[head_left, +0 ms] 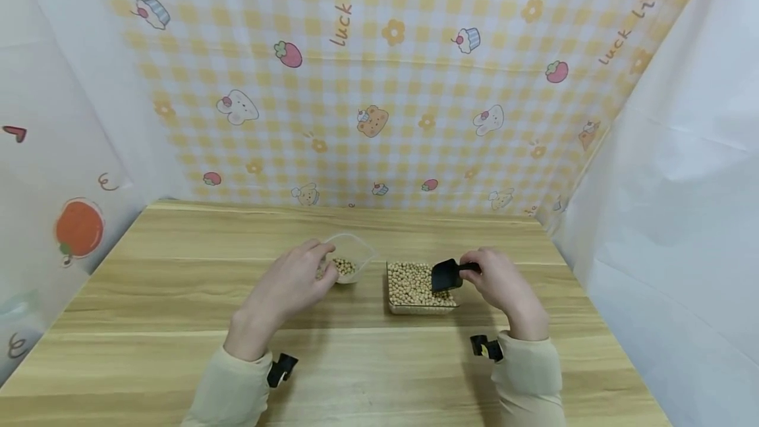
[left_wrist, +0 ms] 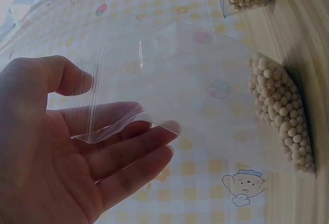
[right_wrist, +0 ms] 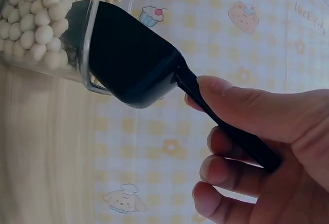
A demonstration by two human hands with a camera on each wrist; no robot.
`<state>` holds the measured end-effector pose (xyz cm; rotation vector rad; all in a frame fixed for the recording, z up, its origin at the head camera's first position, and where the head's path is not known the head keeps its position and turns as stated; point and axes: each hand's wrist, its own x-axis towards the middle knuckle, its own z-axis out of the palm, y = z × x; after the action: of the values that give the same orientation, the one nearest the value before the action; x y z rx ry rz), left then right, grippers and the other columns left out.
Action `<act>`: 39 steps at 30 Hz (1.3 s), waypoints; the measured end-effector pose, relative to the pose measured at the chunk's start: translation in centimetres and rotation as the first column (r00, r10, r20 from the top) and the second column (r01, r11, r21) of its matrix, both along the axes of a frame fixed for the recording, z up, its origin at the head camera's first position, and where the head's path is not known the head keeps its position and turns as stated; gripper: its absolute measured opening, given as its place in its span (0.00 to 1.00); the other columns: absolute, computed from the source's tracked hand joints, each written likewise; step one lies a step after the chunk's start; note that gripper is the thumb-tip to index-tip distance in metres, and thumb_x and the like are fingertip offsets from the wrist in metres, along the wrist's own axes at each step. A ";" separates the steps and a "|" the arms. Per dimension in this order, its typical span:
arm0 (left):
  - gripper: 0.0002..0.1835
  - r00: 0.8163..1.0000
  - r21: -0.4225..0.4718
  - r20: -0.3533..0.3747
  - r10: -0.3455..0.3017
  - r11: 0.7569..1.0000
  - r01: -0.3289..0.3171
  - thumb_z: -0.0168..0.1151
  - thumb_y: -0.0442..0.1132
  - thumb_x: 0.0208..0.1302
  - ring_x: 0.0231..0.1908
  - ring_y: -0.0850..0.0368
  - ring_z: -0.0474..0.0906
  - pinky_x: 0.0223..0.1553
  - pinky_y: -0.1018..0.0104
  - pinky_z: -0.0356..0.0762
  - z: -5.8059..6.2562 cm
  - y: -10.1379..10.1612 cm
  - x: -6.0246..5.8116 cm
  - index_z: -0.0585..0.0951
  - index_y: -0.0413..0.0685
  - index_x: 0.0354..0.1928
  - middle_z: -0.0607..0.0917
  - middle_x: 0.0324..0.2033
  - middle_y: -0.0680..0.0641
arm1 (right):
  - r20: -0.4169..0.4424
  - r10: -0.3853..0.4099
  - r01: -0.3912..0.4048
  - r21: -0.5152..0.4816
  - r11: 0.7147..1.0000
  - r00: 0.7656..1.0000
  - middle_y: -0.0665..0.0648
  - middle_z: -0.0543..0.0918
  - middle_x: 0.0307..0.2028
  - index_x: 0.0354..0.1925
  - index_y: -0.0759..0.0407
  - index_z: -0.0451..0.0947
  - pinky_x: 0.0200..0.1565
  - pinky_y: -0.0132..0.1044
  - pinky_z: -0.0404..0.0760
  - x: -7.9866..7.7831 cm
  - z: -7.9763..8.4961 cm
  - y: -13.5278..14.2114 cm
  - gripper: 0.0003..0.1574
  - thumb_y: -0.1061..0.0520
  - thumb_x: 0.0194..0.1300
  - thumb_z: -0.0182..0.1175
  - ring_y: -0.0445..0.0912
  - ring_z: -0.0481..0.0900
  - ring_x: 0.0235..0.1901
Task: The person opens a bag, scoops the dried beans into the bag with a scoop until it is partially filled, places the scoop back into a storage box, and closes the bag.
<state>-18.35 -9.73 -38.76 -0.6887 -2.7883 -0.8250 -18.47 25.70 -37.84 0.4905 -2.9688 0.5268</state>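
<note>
My right grip (head_left: 503, 287) holds a black plastic scoop (head_left: 446, 275) in round tan beans (head_left: 409, 284); my left grip (head_left: 294, 285) holds a clear plastic bag (left_wrist: 205, 75). I'm probably scooping; next needs level lifting.

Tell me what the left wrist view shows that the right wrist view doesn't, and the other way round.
Only the left wrist view shows the left hand holding a clear plastic bag near its mouth, with pale round beans gathered at the bag's far end.

Only the right wrist view shows the right hand gripping a black scoop by its handle.

Both show part of the clear container with beans in it, the wood-grain tabletop and the yellow-checked cloth.
</note>
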 end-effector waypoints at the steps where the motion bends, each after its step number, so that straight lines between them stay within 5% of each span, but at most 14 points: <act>1: 0.23 1.000 -0.002 0.000 0.000 1.000 0.000 0.52 0.42 0.67 0.54 0.43 0.77 0.55 0.46 0.73 0.0 0.0 0.0 0.78 0.35 0.58 0.80 0.55 0.39 | 0.002 0.002 -0.002 -0.005 1.000 1.000 0.55 0.81 0.34 0.39 0.61 0.84 0.38 0.47 0.77 0.0 -0.1 0.1 0.07 0.63 0.60 0.67 0.49 0.78 0.34; 12: 0.22 1.000 -0.017 -0.012 0.006 1.000 -0.007 0.52 0.42 0.67 0.45 0.50 0.79 0.50 0.49 0.76 0.0 0.0 -0.1 0.79 0.36 0.57 0.81 0.53 0.41 | 0.071 0.057 -0.052 -0.070 0.996 0.996 0.58 0.84 0.43 0.44 0.62 0.83 0.47 0.53 0.77 -1.2 -2.3 0.9 0.10 0.62 0.64 0.64 0.56 0.80 0.46; 17: 0.22 1.000 -0.017 -0.012 0.005 1.000 -0.005 0.51 0.43 0.67 0.48 0.47 0.79 0.51 0.48 0.76 0.0 0.0 -0.1 0.79 0.37 0.58 0.81 0.53 0.41 | 0.114 0.069 -0.050 -0.162 0.986 0.991 0.57 0.83 0.45 0.45 0.60 0.82 0.48 0.52 0.77 -1.8 -3.6 1.7 0.10 0.60 0.66 0.63 0.55 0.79 0.47; 27: 0.23 1.000 -0.011 -0.009 0.003 1.000 -0.003 0.52 0.43 0.67 0.51 0.44 0.78 0.53 0.48 0.75 -0.1 0.1 0.1 0.79 0.36 0.58 0.81 0.53 0.41 | 0.277 0.091 0.030 -0.404 0.914 0.957 0.58 0.81 0.45 0.50 0.60 0.81 0.34 0.46 0.78 -2.6 -5.8 3.2 0.14 0.57 0.69 0.60 0.48 0.75 0.31; 39: 0.22 0.999 -0.016 -0.033 0.002 1.000 -0.002 0.52 0.42 0.66 0.40 0.54 0.78 0.47 0.53 0.78 -0.3 0.3 0.2 0.80 0.36 0.56 0.82 0.49 0.43 | 0.322 0.096 0.079 -0.489 0.869 0.942 0.57 0.81 0.47 0.49 0.59 0.81 0.37 0.47 0.78 -2.9 -7.0 3.1 0.13 0.57 0.68 0.61 0.50 0.75 0.35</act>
<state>-18.18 -9.43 -39.02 -0.6954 -2.7684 -0.7849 -21.33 28.75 -44.84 0.3872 -2.9443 1.4617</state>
